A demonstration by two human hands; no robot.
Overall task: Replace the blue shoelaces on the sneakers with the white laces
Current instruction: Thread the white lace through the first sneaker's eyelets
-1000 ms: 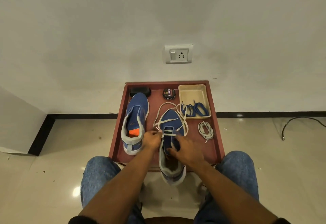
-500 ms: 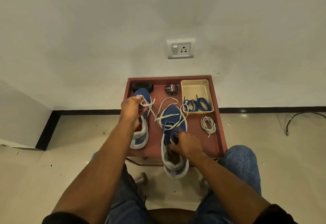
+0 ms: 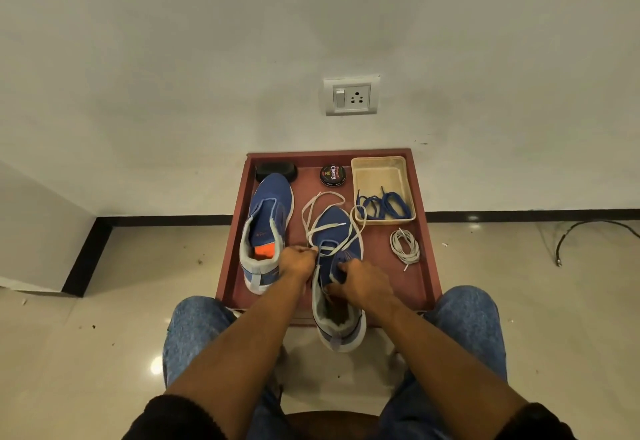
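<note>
Hands [image 3: 332, 273] lacing sneaker [image 3: 337, 287], heel overhanging table [image 3: 427, 266]

Sleeves: black fabric, pushed up near the elbows, seen at the bottom edge.
Forearms: bare from sleeves to wrists.
Hands: left hand [image 3: 297, 261] and right hand [image 3: 365, 282] bare, no rings or watch.
Trousers: mottled blue denim jeans [image 3: 195, 329] covering both knees.

Brush [image 3: 276, 171] half hidden behind left sneaker [image 3: 266, 228], polish tin [image 3: 332, 175] small print unreadable
</note>
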